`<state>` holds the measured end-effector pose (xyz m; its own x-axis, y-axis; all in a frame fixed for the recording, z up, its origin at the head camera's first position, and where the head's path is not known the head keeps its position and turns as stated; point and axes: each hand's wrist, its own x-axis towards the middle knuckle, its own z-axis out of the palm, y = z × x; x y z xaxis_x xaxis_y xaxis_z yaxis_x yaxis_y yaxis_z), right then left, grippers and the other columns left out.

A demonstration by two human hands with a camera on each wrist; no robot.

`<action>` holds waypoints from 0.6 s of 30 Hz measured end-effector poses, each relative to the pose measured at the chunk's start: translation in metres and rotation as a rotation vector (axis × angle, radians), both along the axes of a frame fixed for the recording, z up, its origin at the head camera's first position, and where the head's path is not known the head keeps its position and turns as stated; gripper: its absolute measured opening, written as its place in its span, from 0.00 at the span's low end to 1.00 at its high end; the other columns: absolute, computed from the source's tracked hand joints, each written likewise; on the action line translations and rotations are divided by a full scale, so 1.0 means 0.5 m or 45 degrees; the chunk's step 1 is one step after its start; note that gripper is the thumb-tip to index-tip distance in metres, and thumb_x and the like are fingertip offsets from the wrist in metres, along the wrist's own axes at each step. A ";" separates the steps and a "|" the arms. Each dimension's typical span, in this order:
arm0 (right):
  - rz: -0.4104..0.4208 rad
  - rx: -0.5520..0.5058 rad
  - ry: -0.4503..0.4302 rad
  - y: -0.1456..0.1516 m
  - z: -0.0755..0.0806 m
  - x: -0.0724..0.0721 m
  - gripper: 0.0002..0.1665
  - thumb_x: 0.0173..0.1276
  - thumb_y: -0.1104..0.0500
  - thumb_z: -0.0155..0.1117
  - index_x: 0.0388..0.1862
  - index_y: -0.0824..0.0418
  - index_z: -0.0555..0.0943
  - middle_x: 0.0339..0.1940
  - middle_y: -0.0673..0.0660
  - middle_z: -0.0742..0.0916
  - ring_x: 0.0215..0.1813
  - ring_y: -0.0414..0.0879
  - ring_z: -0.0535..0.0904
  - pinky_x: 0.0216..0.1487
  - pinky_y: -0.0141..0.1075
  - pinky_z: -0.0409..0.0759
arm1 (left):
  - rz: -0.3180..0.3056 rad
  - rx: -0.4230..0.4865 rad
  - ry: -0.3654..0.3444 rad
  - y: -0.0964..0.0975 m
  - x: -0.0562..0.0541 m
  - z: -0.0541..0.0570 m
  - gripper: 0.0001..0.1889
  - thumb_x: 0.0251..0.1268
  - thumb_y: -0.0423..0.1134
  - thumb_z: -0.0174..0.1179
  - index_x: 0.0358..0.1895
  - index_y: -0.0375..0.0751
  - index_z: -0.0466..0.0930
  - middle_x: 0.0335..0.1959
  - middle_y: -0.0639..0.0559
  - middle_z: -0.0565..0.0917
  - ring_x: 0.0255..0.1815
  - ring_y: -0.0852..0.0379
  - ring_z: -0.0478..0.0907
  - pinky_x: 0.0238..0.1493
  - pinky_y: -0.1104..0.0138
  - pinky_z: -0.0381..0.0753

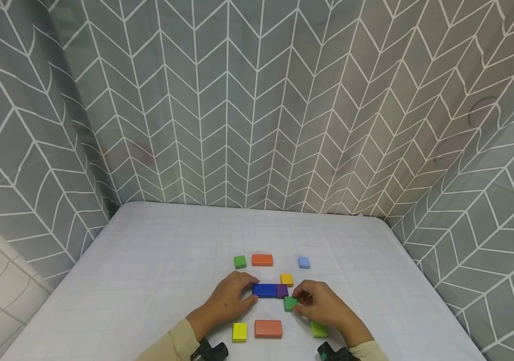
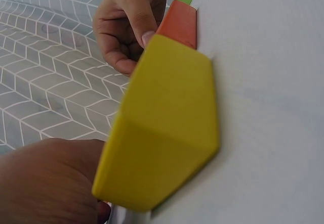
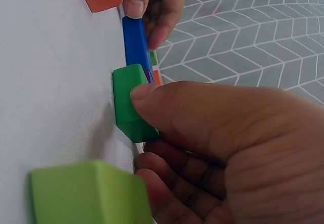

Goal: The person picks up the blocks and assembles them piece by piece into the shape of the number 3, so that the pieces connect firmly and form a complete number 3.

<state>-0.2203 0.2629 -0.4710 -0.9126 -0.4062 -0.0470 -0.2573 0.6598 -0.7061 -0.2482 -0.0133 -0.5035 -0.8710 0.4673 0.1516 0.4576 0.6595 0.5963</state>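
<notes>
At the left end of a long blue block [image 1: 264, 291], my left hand [image 1: 227, 295] holds it between thumb and fingers. Against the blue block's right end lies a small purple block [image 1: 281, 291]. My right hand [image 1: 322, 303] pinches a green block [image 1: 290, 304] just in front of and to the right of the purple one. In the right wrist view, the thumb lies on the side of this green block [image 3: 132, 120], and the left thumb touches the end of the blue block [image 3: 135, 44]. An amber block [image 1: 286, 280] sits right behind the purple one.
Nearer me on the white table [image 1: 171, 240] lie a yellow block [image 1: 239, 332], a salmon block [image 1: 268, 329] and a lime block [image 1: 318, 329], partly behind the right wrist. Farther back are a green block [image 1: 240, 261], an orange block [image 1: 262, 260] and a light blue block [image 1: 304, 262]. Patterned curtains [image 1: 239, 125] enclose the table.
</notes>
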 end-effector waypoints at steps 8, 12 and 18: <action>-0.029 -0.019 -0.010 0.008 0.002 -0.001 0.22 0.59 0.55 0.77 0.50 0.60 0.82 0.42 0.49 0.84 0.41 0.44 0.79 0.42 0.33 0.81 | -0.007 0.004 0.012 0.001 0.000 0.000 0.19 0.64 0.50 0.66 0.57 0.52 0.81 0.52 0.63 0.82 0.52 0.63 0.74 0.58 0.59 0.78; -0.050 -0.006 -0.024 0.017 0.009 0.003 0.26 0.59 0.53 0.76 0.53 0.62 0.81 0.44 0.51 0.84 0.43 0.45 0.79 0.43 0.36 0.82 | -0.011 0.006 0.022 -0.004 -0.002 0.000 0.19 0.64 0.49 0.66 0.57 0.51 0.82 0.52 0.62 0.83 0.53 0.63 0.74 0.58 0.59 0.78; -0.126 -0.019 -0.145 0.061 0.017 0.052 0.26 0.60 0.51 0.75 0.53 0.62 0.81 0.45 0.51 0.84 0.45 0.46 0.79 0.47 0.36 0.83 | -0.009 0.018 0.028 0.003 -0.008 -0.007 0.19 0.64 0.50 0.66 0.57 0.52 0.81 0.52 0.62 0.82 0.53 0.62 0.74 0.58 0.58 0.79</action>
<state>-0.1942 0.2933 -0.4626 -0.9373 -0.3161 -0.1470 -0.1094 0.6670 -0.7370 -0.2524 -0.0119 -0.5073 -0.8640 0.4713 0.1772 0.4755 0.6477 0.5953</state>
